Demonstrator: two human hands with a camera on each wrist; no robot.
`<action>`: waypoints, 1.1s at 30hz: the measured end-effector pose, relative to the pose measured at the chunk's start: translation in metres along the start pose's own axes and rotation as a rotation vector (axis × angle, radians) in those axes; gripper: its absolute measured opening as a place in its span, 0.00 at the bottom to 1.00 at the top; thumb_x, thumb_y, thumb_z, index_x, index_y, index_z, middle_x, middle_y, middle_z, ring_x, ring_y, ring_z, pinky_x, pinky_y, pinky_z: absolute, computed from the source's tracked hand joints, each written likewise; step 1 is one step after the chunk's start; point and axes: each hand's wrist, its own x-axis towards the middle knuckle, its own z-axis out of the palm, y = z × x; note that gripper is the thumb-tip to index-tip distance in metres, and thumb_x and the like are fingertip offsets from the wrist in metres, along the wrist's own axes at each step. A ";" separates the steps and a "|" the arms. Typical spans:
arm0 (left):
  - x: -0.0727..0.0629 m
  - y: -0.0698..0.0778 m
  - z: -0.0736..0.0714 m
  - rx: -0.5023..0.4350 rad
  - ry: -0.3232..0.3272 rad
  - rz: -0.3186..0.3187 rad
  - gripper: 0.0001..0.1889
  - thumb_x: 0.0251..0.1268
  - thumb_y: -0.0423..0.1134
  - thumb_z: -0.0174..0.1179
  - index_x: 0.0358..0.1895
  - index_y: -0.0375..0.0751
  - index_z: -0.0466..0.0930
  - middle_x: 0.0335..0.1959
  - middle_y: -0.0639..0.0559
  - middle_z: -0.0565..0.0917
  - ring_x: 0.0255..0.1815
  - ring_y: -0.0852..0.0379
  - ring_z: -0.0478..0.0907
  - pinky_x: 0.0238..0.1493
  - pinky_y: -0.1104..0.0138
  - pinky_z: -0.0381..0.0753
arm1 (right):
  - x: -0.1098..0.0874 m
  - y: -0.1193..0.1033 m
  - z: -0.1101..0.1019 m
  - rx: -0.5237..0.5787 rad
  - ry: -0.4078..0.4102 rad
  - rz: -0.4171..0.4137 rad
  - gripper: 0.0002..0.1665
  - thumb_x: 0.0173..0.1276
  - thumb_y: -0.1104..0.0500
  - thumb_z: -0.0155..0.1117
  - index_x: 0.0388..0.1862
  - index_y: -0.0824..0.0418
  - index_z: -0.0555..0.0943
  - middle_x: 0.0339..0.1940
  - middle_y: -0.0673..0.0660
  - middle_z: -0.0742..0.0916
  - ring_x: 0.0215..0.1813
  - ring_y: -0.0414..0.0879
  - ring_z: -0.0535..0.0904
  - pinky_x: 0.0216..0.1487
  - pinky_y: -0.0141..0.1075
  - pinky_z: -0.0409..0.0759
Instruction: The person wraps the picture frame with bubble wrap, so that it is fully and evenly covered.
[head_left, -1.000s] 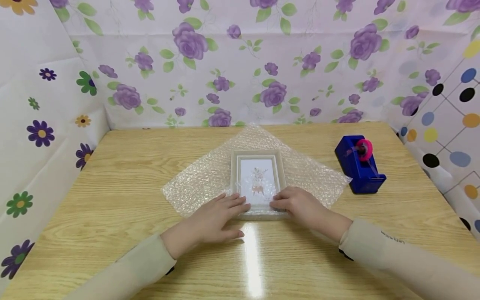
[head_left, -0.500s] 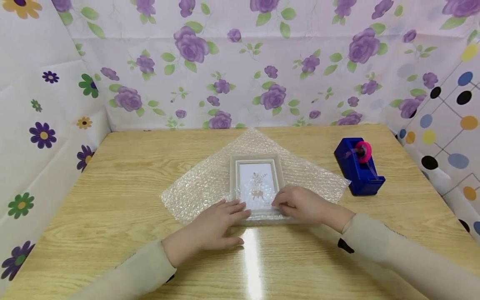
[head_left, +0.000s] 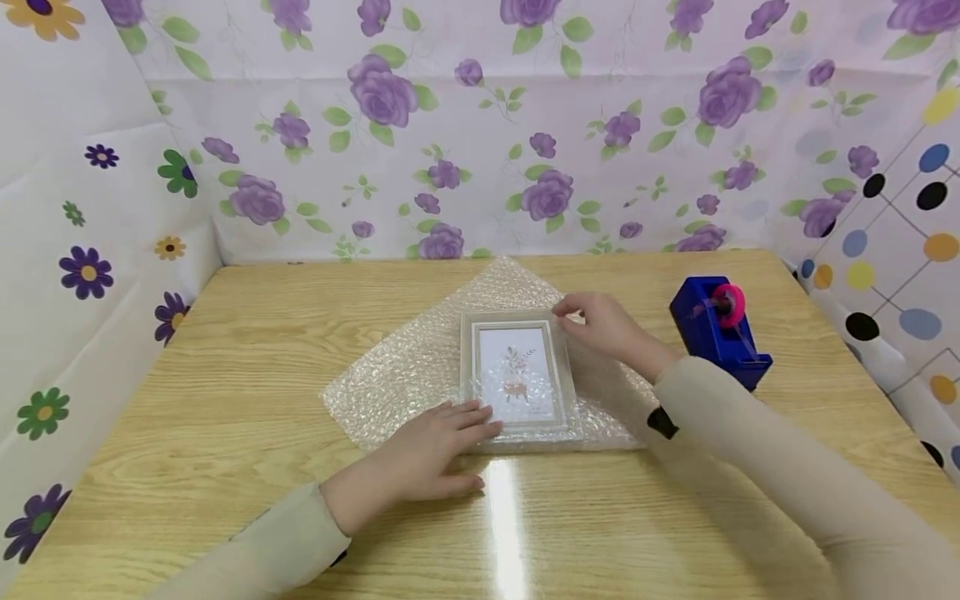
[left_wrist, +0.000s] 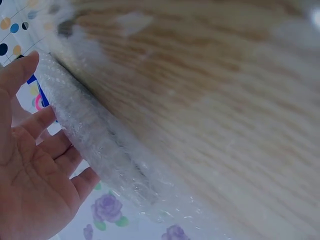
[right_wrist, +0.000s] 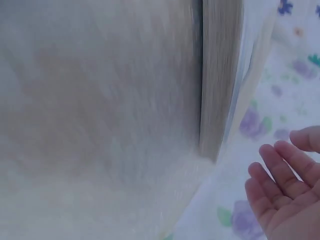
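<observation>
A picture frame with a pale wooden border lies face up on a sheet of bubble wrap, its near edge covered by a folded strip of the wrap. My left hand rests flat over the lower left of the frame and wrap. In the left wrist view, its spread fingertips touch the wrapped edge. At the frame's upper right corner is my right hand, its fingers loosely bent. The right wrist view has this hand beside the frame's wooden side, holding nothing.
A blue tape dispenser with a pink-cored roll stands on the right of the wooden table, beyond the right forearm. Flower-patterned sheets rise behind the table, with a dotted one to the right.
My right hand has left the frame's lower right and moved away from me to its upper right corner. The wrap's right corner now lies hidden behind the forearm. My left hand stays in place.
</observation>
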 end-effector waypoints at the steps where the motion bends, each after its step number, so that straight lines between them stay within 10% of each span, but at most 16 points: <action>1: 0.000 0.000 0.000 -0.004 0.002 0.003 0.35 0.59 0.56 0.61 0.67 0.44 0.68 0.68 0.43 0.70 0.71 0.44 0.63 0.69 0.49 0.63 | 0.005 0.003 -0.002 0.009 -0.014 0.022 0.16 0.68 0.65 0.55 0.51 0.73 0.78 0.51 0.68 0.83 0.57 0.62 0.77 0.58 0.52 0.76; 21: -0.001 0.000 0.002 -0.008 0.031 0.018 0.34 0.59 0.54 0.62 0.67 0.44 0.69 0.67 0.43 0.71 0.70 0.44 0.64 0.69 0.49 0.64 | 0.060 0.035 0.010 0.132 -0.199 0.328 0.38 0.69 0.59 0.54 0.71 0.73 0.53 0.66 0.74 0.69 0.68 0.65 0.65 0.69 0.53 0.65; 33: -0.001 -0.002 0.002 -0.016 0.053 0.025 0.34 0.58 0.53 0.63 0.66 0.43 0.70 0.66 0.42 0.71 0.69 0.44 0.65 0.69 0.49 0.65 | 0.073 0.036 0.014 0.244 -0.079 0.334 0.32 0.69 0.60 0.55 0.69 0.70 0.62 0.51 0.65 0.76 0.50 0.52 0.72 0.49 0.40 0.76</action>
